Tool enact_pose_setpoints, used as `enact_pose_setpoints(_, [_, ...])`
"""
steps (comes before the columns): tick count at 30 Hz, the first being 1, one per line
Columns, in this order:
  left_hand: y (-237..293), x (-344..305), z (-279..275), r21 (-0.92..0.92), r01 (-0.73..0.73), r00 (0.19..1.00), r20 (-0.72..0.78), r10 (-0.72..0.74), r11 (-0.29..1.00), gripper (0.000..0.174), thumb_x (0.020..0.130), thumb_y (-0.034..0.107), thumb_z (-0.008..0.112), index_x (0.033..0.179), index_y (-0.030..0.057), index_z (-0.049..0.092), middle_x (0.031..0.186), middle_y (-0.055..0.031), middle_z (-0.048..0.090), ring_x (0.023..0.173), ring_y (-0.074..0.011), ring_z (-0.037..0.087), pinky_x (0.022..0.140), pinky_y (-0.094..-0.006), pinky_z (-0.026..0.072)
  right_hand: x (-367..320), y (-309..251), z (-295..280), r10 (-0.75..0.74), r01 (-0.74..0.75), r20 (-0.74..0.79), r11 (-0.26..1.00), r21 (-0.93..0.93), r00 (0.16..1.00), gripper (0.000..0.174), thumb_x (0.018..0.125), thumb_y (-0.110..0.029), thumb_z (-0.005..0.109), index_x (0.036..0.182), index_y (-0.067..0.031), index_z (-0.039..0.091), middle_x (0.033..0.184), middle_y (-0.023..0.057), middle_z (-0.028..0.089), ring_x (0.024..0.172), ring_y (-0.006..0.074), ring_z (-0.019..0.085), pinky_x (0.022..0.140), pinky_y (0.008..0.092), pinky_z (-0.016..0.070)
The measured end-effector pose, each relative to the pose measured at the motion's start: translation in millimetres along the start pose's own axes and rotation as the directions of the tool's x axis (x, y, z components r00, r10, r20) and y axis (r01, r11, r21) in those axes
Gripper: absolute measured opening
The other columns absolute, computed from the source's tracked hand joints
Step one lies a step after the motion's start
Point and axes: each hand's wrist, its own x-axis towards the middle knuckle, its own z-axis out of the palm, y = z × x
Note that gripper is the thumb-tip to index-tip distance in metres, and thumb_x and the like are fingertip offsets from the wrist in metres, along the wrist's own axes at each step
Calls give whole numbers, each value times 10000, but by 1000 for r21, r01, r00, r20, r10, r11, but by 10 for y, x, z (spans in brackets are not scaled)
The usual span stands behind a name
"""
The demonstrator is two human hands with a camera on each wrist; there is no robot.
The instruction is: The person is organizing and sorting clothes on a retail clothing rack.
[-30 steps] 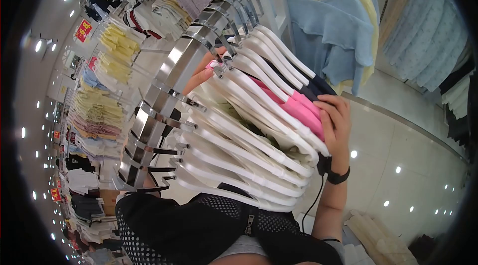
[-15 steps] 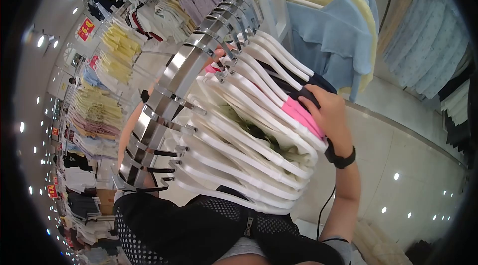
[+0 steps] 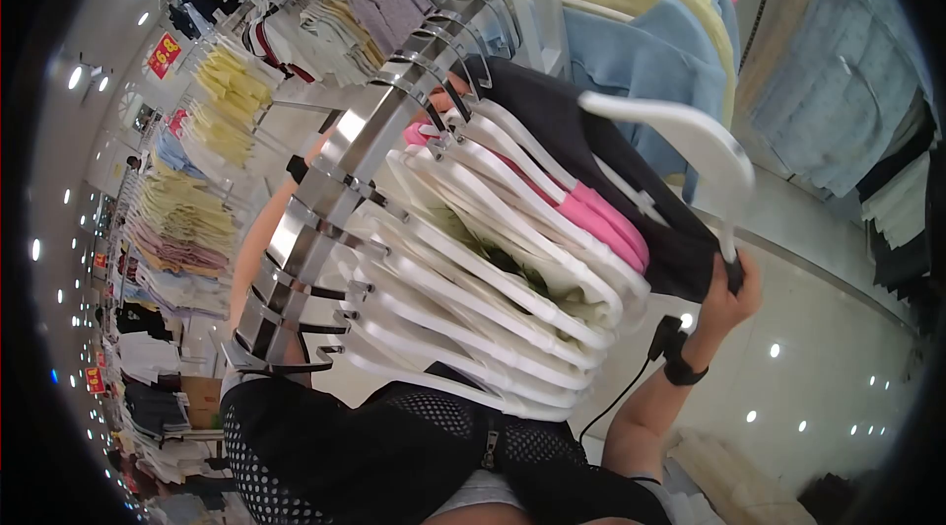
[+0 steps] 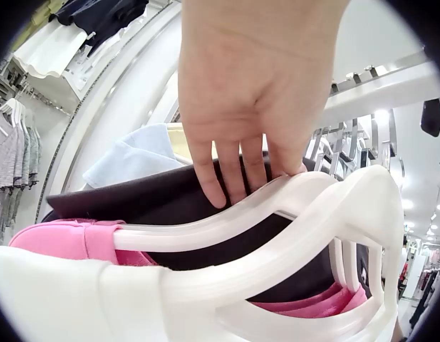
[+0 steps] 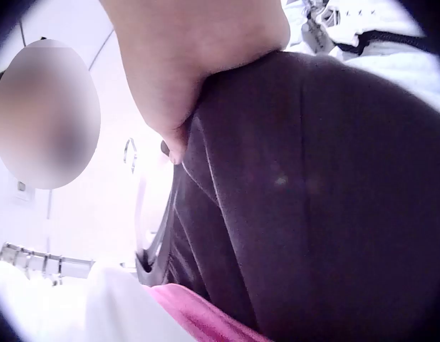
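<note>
In the head view my right hand (image 3: 731, 296) pinches the edge of a dark garment (image 3: 631, 175), which is stretched out sideways from the rail. One arm of a white hanger (image 3: 690, 121) stands out above that cloth. The right wrist view has the same dark cloth (image 5: 334, 185) spread below my hand (image 5: 195, 64). My left hand (image 4: 255, 85) reaches down behind white hangers (image 4: 277, 249), its fairly straight fingers against the dark cloth (image 4: 145, 199). A pink garment (image 3: 606, 224) hangs just in front of the dark one.
The hangers hook onto a chrome rail (image 3: 340, 145) slanting away from me. Several white hangers with pale clothes (image 3: 473, 328) fill its near part. Blue and yellow tops (image 3: 631, 52) hang beyond its far end. A cable (image 3: 616, 392) trails from my right wrist.
My right hand has moved from the hangers out to the right, drawing the dark garment with it. A hanger arm now stands out above the cloth. My left hand stays near the hooks.
</note>
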Motion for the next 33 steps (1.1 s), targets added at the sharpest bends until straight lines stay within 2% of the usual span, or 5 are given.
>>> enact_pose_setpoints(5, [-136, 117, 133, -5, 13, 999, 32, -13, 1000, 445, 967, 199, 445, 1369, 23, 370, 1334, -100, 447, 1212, -189, 430, 1046, -322, 310, -852, 365, -732, 400, -419, -153, 899, -125, 904, 155, 845, -68, 674, 906, 42, 583, 744, 55, 567, 699, 115, 498, 652, 253, 429])
enact_pose_setpoints(12, [-83, 148, 156, 33, 5, 999, 31, -6, 999, 432, 967, 203, 453, 1356, 26, 388, 1314, -97, 466, 1195, -186, 445, 1037, -321, 323, -1415, 113, -1476, 487, -571, -337, 789, -225, 806, 250, 909, -180, 619, 811, 33, 535, 698, 25, 479, 668, 126, 422, 616, 272, 383])
enact_pose_setpoints(26, [671, -205, 274, 182, -118, 993, 27, 115, 976, 372, 964, 278, 501, 1273, 72, 476, 1207, -70, 541, 1112, -171, 508, 953, -317, 401, -1883, -104, -2280, 368, -483, -313, 635, -603, 875, 321, 864, -284, 669, 729, -22, 540, 571, 109, 487, 501, 229, 446, 482, 377, 351])
enact_pose_setpoints(31, [521, -236, 263, 297, -98, 995, 14, 98, 950, 379, 943, 306, 532, 1252, 89, 497, 1093, -59, 545, 1054, -160, 515, 885, -310, 430, -2080, -178, -2422, 425, -429, -258, 379, -820, 868, 328, 859, -372, 635, 769, -65, 562, 652, 141, 592, 592, 354, 572, 510, 447, 395])
enact_pose_setpoints(33, [313, -163, 244, -268, -389, 905, 68, 421, 881, 359, 926, 266, 563, 1228, 77, 516, 1061, -51, 538, 1026, -159, 520, 881, -310, 428, -2202, -174, -2493, 412, -415, -253, 372, -831, 876, 329, 850, -378, 641, 765, -69, 565, 658, 137, 600, 600, 358, 582, 512, 454, 401])
